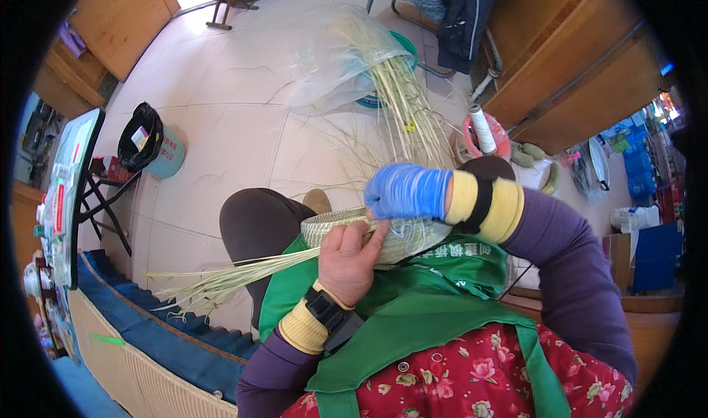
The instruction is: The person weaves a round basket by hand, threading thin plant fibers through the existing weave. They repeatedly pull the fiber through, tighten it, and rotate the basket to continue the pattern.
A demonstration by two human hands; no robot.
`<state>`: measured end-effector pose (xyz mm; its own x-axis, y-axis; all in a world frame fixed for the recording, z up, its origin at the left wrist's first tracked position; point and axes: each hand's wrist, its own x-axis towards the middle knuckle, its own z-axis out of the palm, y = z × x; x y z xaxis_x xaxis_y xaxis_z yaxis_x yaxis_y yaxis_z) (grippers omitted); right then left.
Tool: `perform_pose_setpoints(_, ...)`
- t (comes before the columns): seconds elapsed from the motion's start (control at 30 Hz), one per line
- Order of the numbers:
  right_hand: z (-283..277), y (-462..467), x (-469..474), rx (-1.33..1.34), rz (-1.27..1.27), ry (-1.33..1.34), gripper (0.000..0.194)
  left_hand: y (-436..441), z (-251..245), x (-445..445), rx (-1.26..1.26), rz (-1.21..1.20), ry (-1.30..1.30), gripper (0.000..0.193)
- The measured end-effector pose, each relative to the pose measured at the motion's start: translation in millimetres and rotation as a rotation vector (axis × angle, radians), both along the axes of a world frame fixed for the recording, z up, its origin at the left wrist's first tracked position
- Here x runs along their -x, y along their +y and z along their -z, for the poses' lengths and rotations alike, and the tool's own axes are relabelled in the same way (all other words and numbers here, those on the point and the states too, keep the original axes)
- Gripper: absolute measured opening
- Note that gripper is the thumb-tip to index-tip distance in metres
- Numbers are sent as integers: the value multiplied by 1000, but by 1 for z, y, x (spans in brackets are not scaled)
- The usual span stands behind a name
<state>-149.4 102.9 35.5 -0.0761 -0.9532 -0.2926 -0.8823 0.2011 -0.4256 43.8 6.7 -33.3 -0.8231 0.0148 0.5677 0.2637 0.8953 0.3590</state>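
A woven straw piece (pixel 405 245) with a curved rim lies on my lap over a green apron (pixel 459 302). My left hand (pixel 348 260), bare, grips its near edge together with a bundle of loose straw strands (pixel 249 270), which fans out to the left. At the same rim, my right hand (pixel 406 191) wears a blue glove; its fingers are curled against the straw, close to the left fingertips. Whatever lies inside the right fist is hidden. White thread (pixel 406 229) hangs in loose loops over the woven side, below the glove.
Ahead, a long straw bundle (pixel 406 103) sticks out of a clear plastic bag (pixel 326 81) on the tiled floor. A thread cone (pixel 483 130) stands by a red container (pixel 500 141) to the right. Leftward are a bin with a black liner (pixel 166 152) and a folding-leg table (pixel 83 191).
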Motion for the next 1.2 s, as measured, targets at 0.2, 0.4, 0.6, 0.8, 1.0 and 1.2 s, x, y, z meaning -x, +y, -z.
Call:
perform_pose_setpoints(0.2, 27, -19, 6, -315, -38, 70, 26, -1, 6, 1, -6, -15, 41, 50)
perform_pose_setpoints(0.4, 22, -56, 20, -99, -27, 164, 33, -3, 2, 0, -36, 24, 8, 50)
perform_pose_setpoints(0.6, 32, -49, 36, -370, -283, -35, 22, -8, 0, 1, -37, 28, -11, 53)
perform_pose_setpoints(0.8, 24, -30, 25, -242, -327, -26, 22, -7, 0, 2, -42, 37, -30, 53)
perform_pose_setpoints(1.0, 10, -31, 3, -290, -174, 87, 24, -6, -5, 3, -32, 15, -31, 44)
perform_pose_setpoints(1.2, -9, -41, -6, -323, -140, 56, 25, -5, -7, 3, -19, 8, -32, 43)
